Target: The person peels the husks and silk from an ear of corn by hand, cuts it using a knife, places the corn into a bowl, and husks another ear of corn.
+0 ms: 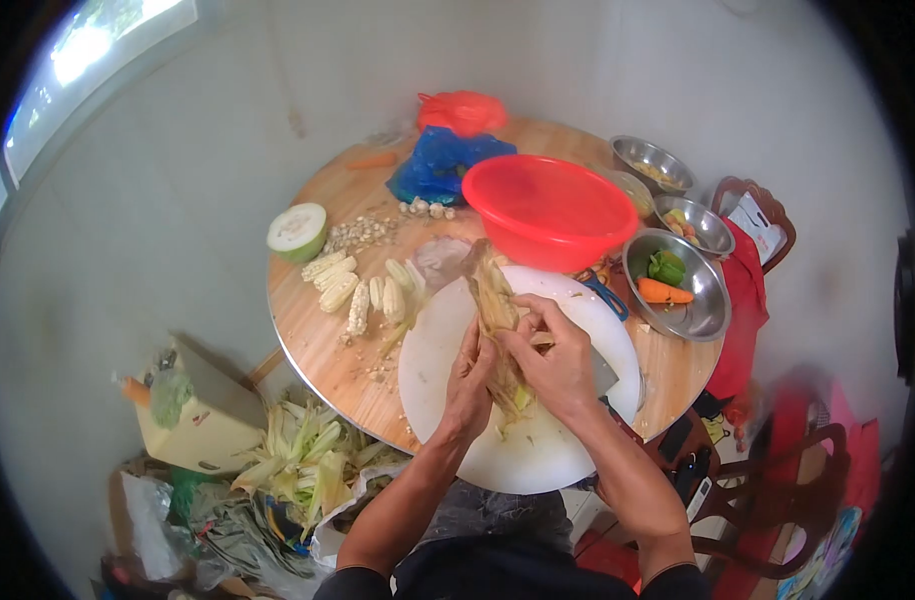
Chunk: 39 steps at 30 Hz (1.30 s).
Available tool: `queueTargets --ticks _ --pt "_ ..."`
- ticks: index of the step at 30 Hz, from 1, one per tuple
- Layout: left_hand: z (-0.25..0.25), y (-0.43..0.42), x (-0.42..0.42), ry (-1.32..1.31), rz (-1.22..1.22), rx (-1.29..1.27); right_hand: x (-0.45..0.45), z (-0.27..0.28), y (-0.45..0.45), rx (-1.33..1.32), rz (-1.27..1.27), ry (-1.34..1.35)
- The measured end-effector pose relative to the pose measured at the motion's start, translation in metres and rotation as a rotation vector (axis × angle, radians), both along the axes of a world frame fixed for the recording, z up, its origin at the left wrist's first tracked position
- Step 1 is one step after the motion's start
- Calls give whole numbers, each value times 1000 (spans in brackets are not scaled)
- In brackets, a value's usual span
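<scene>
An ear of corn (494, 300) in dry, brownish husk stands roughly upright between my hands, over a round white cutting board (433, 365). My left hand (470, 378) is wrapped round its lower left side. On the other side, my right hand (553, 350) pinches the husk near the middle with thumb and fingers. A knife blade (605, 376) lies on the board, partly hidden behind my right hand. Left of the board, several peeled corn cobs (359, 306) lie on the wooden table.
A red basin (550, 215) and a blue plastic bag (433, 170) stand behind the board. Metal bowls (700, 322) line the right side, one holding a carrot (665, 291) and a green pepper (667, 267). A cut gourd (298, 232) sits at the left edge. Corn husks (303, 450) pile up below.
</scene>
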State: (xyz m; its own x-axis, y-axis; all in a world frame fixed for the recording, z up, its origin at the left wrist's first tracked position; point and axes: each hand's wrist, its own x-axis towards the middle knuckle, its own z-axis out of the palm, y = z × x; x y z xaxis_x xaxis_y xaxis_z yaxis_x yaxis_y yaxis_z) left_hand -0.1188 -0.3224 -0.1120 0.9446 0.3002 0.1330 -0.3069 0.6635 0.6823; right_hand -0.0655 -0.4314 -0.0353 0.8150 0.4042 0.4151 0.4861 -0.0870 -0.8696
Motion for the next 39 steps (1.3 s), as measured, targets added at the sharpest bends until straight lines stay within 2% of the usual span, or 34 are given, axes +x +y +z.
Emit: queueTargets --ticks 1,3,7,10,13,16,19,21,22,24,25,28,30,32,34,38,39 --pt "-3 -1 2 -3 -2 3 1 4 2 3 -2 -3" --pt "-12 -3 5 79 96 213 4 10 5 -199 -103 -266" --pt "-19 -5 6 48 84 205 3 12 12 -242 -181 -270" --pt "-19 -6 6 25 107 247 6 5 14 -131 -223 -313" --pt "-16 -8 9 58 144 289 8 1 11 -76 -176 -313" --pt "-20 -5 9 94 131 222 5 -2 6 -100 -120 -314" --pt "-21 0 7 -16 62 95 -5 -15 -6 -69 11 -382" --pt "-21 3 4 -23 69 -4 -20 -24 -12 41 78 -127" --pt "-20 5 3 -17 72 -7 -23 -33 -14 38 82 -121" --pt "-18 9 2 5 51 1 -26 -48 -19 215 92 254" --pt "-15 11 3 12 43 -3 -27 -50 -21 213 82 261" --pt "0 14 11 63 82 297 -31 -47 -19 151 42 142" --pt "2 21 13 98 46 293 -34 -42 -19 -6 38 -143" --pt "0 29 14 129 11 289 -40 -54 -22 -62 78 -224" --pt "-11 38 16 100 -56 77 -57 -63 -29 -190 155 -310" --pt "-26 55 13 32 -92 -129 -81 -89 -53 -255 295 -332" --pt "-27 54 12 32 -85 -134 -79 -89 -59 -224 304 -174"
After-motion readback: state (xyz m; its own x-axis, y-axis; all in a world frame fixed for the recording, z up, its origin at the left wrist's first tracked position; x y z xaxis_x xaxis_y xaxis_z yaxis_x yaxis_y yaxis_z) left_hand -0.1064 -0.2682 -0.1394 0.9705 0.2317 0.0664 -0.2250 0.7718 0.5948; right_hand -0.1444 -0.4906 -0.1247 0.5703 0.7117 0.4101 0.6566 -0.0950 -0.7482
